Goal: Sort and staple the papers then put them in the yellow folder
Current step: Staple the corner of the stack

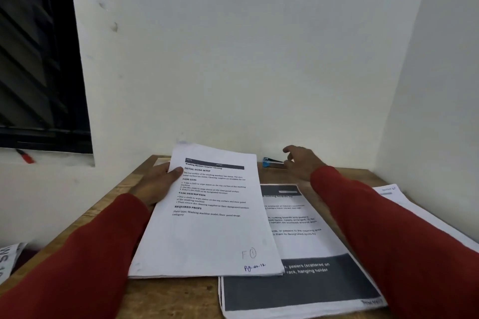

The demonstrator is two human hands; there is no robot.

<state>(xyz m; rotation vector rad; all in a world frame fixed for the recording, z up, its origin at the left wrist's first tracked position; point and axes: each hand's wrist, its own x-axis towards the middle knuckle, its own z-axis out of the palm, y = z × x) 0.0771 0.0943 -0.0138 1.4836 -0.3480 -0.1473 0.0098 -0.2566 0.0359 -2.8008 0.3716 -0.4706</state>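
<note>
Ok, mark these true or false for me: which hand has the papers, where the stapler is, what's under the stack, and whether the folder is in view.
1. The left hand holds the stack of papers by its left edge. True.
2. The stapler is red and lies at the near edge of the table. False: it is blue and lies at the far edge, by the wall.
3. The right hand is at the stapler with fingers spread. True.
4. The stack lies clear of every other sheet. False: it overlaps a printed sheet with dark bands.
5. The yellow folder lies open on the table. False: no yellow folder is in view.
</note>
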